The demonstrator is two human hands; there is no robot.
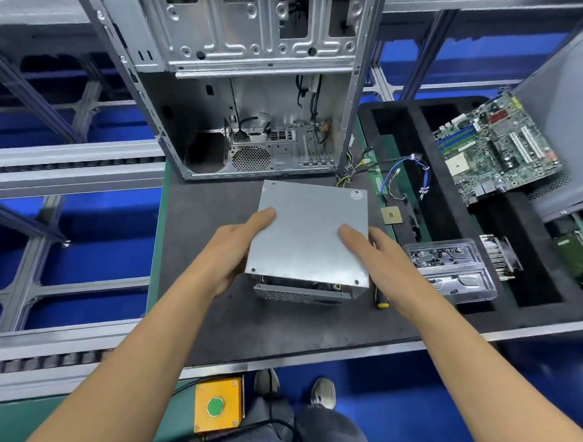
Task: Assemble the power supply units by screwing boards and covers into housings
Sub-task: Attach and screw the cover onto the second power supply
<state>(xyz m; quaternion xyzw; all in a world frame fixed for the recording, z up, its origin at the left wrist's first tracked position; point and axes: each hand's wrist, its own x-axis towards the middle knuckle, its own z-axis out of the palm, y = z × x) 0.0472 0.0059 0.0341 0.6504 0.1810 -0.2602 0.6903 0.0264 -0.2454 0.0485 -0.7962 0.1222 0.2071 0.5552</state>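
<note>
Beyond the fingertips stands the open computer case point(242, 85), its bare metal interior facing the person, presumably waiting for parts. Out past the right fingers lies a black foam tray point(451, 207); its cutouts hold a motherboard point(497, 149) propped at a tilt, a bundle of blue cables point(406, 172), and a heatsink point(499, 256) at the near end. Between both sets of fingers sits the power supply unit point(311, 235) on the dark mat point(198, 250). The left hand point(235, 251) grips its left edge, thumb laid on the cover and the other fingers hidden underneath. The right hand point(379, 251) grips the right edge likewise, thumb flat on top. The two-sided hold likely steadies the cover square over the housing so its corner holes line up for screws. Just right of the right fingers, a clear plastic box point(448, 264) holds small screws and fittings. A small square chip point(391, 215) lies just beyond the right fingers. A yellow-tipped screwdriver point(382, 300) peeks out beneath the right wrist.
</note>
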